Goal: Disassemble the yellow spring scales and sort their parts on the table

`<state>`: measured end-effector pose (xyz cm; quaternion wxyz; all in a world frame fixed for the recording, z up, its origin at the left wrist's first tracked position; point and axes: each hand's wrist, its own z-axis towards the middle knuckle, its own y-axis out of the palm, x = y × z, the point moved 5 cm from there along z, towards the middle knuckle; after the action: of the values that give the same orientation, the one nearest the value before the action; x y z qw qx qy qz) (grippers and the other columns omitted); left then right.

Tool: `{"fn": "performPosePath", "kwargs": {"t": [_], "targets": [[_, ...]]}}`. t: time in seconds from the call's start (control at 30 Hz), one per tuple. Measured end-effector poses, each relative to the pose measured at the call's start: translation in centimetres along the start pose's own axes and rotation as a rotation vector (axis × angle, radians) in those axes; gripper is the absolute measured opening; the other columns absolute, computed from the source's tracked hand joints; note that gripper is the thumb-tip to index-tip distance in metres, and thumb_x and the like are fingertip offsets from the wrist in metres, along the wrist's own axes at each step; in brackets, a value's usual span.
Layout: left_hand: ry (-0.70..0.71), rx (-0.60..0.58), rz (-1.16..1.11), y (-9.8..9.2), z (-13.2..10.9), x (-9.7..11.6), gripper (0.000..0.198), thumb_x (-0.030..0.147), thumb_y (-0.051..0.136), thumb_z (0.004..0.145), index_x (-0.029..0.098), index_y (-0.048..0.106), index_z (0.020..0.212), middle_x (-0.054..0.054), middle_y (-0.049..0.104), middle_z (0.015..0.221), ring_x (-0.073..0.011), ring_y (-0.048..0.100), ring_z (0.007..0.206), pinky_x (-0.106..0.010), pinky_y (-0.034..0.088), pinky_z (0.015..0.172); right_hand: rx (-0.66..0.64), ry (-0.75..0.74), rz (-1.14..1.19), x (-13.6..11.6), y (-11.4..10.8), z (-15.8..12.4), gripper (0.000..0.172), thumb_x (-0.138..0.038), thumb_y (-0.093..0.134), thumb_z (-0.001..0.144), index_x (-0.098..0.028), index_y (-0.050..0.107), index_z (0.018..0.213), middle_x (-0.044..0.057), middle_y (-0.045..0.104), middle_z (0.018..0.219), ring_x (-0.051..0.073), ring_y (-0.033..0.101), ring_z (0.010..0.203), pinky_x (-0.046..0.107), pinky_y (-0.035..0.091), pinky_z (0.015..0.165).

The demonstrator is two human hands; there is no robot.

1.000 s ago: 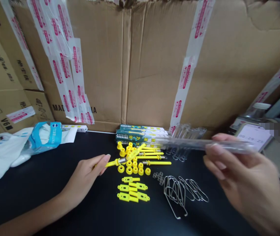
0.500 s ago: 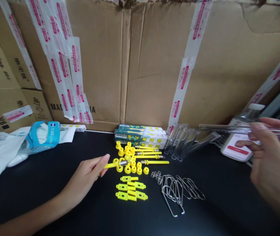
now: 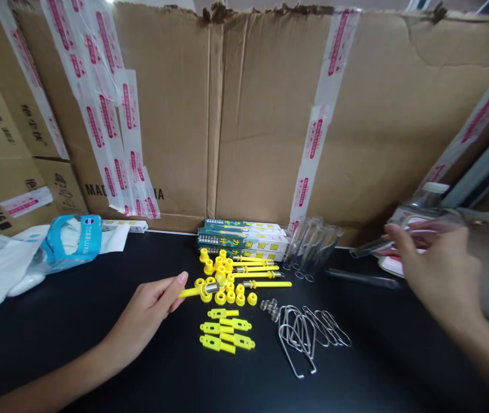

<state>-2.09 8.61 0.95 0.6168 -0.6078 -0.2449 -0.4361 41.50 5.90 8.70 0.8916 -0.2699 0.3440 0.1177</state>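
My left hand (image 3: 149,315) pinches a yellow rod (image 3: 189,293) with a metal spring end, over a heap of yellow caps (image 3: 230,296). At the right, my right hand (image 3: 439,269) holds a clear tube (image 3: 371,248) between thumb and fingers, its far end pointing left. Another clear tube (image 3: 361,279) lies on the black table beneath it. Several clear tubes (image 3: 315,246) lean together beside the boxes. Yellow rods with springs (image 3: 268,284) lie right of the caps, and flat yellow pieces (image 3: 216,342) lie in front.
Printed boxes (image 3: 244,238) are stacked against the cardboard wall (image 3: 261,126). Metal hooks (image 3: 298,338) and small clear pieces (image 3: 270,308) lie front right. A blue and white packet (image 3: 72,241) is at left, a bottle (image 3: 431,198) at back right.
My right hand has moved left and turned, tilting the clear tube. A tube that leaned near the group now lies flat on the table. The view has shifted slightly; my left hand keeps its hold.
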Motion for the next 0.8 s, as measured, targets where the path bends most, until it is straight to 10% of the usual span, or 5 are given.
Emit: {"fn": "performPosePath", "kwargs": {"t": [0.33, 0.8], "targets": [[0.016, -0.017, 0.046, 0.2, -0.1, 0.3, 0.055, 0.063, 0.035, 0.093, 0.021, 0.037, 0.058, 0.005, 0.031, 0.055, -0.0129, 0.032, 0.053, -0.025, 0.024, 0.051, -0.353, -0.057, 0.040, 4.6, 6.9, -0.9, 0.052, -0.072, 0.064, 0.068, -0.025, 0.051, 0.086, 0.008, 0.071, 0.077, 0.030, 0.071, 0.070, 0.042, 0.054, 0.065], [0.038, -0.005, 0.071, 0.0, -0.3, 0.5, 0.054, 0.060, 0.035, 0.094, 0.021, 0.037, 0.057, 0.005, 0.033, 0.055, -0.0130, 0.034, 0.053, -0.025, 0.024, 0.052, -0.647, -0.098, 0.083, 5.5, 9.6, -2.3, 0.061, -0.055, 0.064, 0.076, -0.019, 0.045, 0.121, 0.014, 0.075, 0.102, 0.029, 0.073, 0.096, 0.044, 0.057, 0.088]]}}
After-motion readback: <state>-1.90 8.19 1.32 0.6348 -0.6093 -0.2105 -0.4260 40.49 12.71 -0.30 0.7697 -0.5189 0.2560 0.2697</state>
